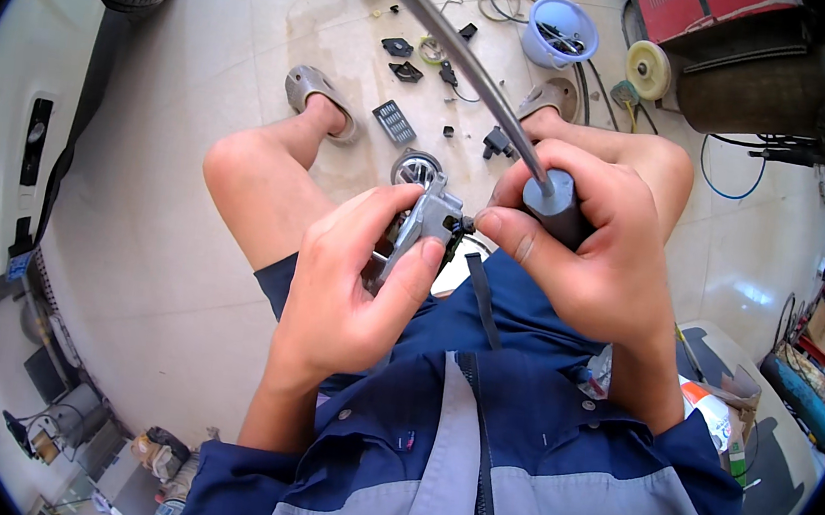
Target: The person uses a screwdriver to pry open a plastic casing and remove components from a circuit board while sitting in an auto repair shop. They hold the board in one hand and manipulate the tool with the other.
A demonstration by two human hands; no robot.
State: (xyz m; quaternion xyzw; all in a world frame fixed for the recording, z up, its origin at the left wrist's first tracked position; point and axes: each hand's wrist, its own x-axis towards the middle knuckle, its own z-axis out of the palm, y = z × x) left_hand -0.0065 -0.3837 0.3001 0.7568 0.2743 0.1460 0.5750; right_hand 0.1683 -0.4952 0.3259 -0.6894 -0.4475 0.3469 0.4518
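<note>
Metal part (423, 226): pinched in left hand (355, 282) fingers. Cable end (557, 204): gripped by right hand (575, 244). Joining stage judged underway; careful alignment required next.

A crumpled package (708, 409) lies at the right, just past the person's right elbow: a soft bag, mostly white with an orange patch and a green strip along its lower edge. Beside it, further right, stands an open brown cardboard box (743, 388) with its flaps up. Low at the left, on the floor, sits a small cluster of tan and yellowish cartons (151, 451), too small to tell apart. A blue plate-like label (18, 264) hangs on the white car's bumper.
</note>
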